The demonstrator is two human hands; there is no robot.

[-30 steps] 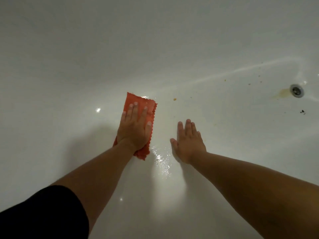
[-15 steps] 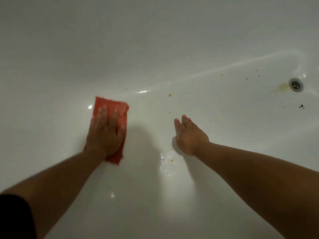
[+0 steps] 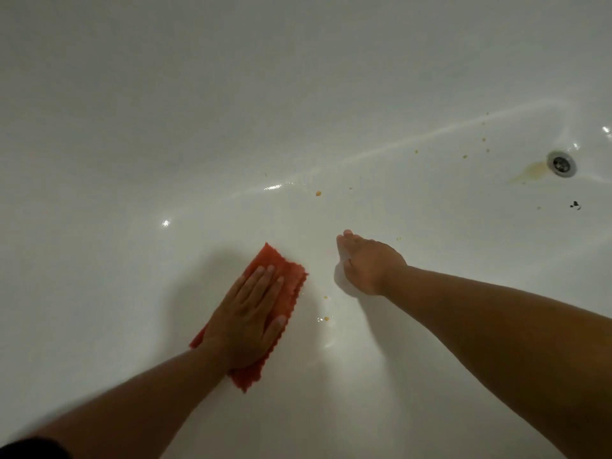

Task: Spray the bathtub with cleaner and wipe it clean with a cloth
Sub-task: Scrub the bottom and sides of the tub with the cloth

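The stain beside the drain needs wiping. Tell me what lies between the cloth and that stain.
The right hand rests on the bathtub floor roughly on the line from the orange cloth to the yellowish stain by the drain. Past it, only a small speck. The left hand presses the cloth flat.

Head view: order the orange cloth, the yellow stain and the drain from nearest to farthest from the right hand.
1. Orange cloth, just left of the right hand.
2. Yellow stain, far right, short of the drain.
3. Drain, just beyond the stain.
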